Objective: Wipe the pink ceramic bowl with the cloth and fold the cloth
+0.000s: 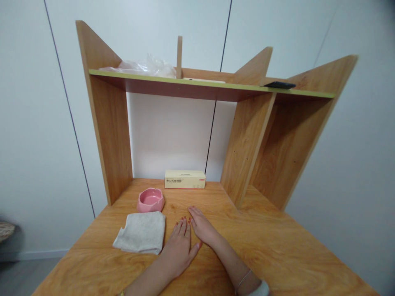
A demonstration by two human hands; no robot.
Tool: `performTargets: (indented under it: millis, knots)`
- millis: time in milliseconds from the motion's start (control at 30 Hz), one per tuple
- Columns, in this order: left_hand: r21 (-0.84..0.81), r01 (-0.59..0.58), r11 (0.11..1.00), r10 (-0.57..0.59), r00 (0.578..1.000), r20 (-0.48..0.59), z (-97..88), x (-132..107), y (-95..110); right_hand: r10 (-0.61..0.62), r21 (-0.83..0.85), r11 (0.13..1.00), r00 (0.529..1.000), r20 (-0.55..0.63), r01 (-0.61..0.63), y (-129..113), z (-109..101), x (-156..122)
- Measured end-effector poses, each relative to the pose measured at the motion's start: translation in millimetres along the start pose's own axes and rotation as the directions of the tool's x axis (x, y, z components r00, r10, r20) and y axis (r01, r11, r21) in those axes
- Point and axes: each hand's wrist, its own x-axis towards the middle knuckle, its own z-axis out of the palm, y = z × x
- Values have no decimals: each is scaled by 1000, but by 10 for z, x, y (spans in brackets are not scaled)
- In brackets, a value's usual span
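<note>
My left hand (179, 248) lies flat on the wooden desk (277, 255), fingers stretched forward and thumb out to the right. It holds nothing. Just right of it and a little farther forward, my right hand (201, 226) rests on the desk, fingers extended and without anything in them. The fingertips of the two hands come close together; whether they touch I cannot tell. Left of my left hand is a folded grey cloth (142, 232). Behind that cloth stands a pink faceted bowl (151, 199), with nothing visible inside.
A long cream box (185, 179) with printed writing sits at the back of the desk. Above runs a shelf (203, 91) bearing clear plastic bags (148, 66) and a flat black object (279, 85). An upright wooden panel (249, 152) stands at the right.
</note>
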Motion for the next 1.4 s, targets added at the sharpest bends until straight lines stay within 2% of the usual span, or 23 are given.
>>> performTargets:
  millis: [500, 900, 1167, 1400]
  knots:
    - [6, 12, 1000, -12, 999, 45, -15, 2, 9, 10, 7, 1000, 1000, 12, -10, -16, -17, -3]
    - [6, -29, 1000, 29, 999, -45, 123, 6, -80, 22, 17, 1000, 1000, 16, -23, -27, -24, -3]
    - [0, -3, 1000, 3, 1000, 16, 36, 0, -22, 19, 15, 1000, 1000, 24, -19, -13, -22, 3]
    - [3, -13, 1000, 13, 1000, 4, 39, -1, -34, 25, 19, 999, 999, 30, -26, 4, -19, 5]
